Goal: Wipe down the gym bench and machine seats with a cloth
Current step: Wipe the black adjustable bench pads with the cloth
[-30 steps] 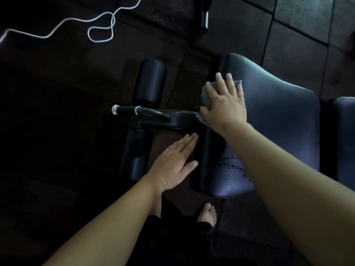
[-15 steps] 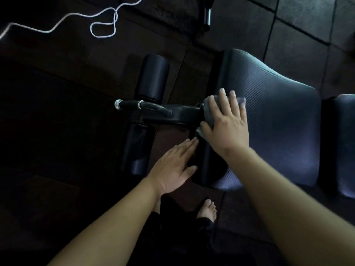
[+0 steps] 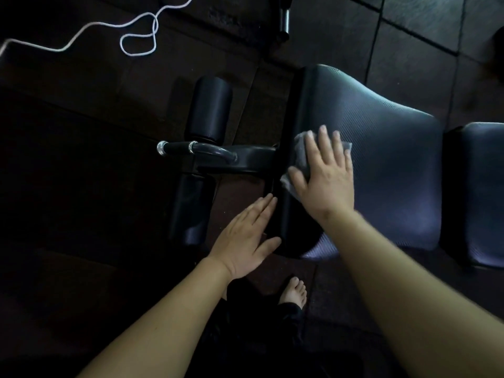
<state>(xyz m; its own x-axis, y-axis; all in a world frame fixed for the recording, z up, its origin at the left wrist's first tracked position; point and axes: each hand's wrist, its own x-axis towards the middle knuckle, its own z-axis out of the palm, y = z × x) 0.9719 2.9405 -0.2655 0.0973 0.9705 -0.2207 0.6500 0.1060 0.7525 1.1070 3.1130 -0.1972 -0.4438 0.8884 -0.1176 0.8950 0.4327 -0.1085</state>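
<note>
The right hand (image 3: 324, 181) lies flat on the grey cloth (image 3: 301, 152), with the fingers straight and a little spread and the thumb out to the side. It presses the cloth and does not grip it. The cloth sits on the ribbed seat pad (image 3: 387, 165), close to the pad's dark front edge, and its corners show beyond the fingertips and beside the thumb. The left hand (image 3: 245, 241) is also flat, fingers straight and together, the tips against that dark edge. It holds nothing and seems to steady the bench.

To wipe well, I think the palm should carry the pressure evenly, so that the cloth slides with the hand and does not bunch under it. Long, overlapping strokes would reach the far part of the pad, which the cloth does not cover now. The rounded front edge probably needs the cloth wrapped over it. The second pad (image 3: 480, 186), just beside the seat, is the likely next surface.
</note>
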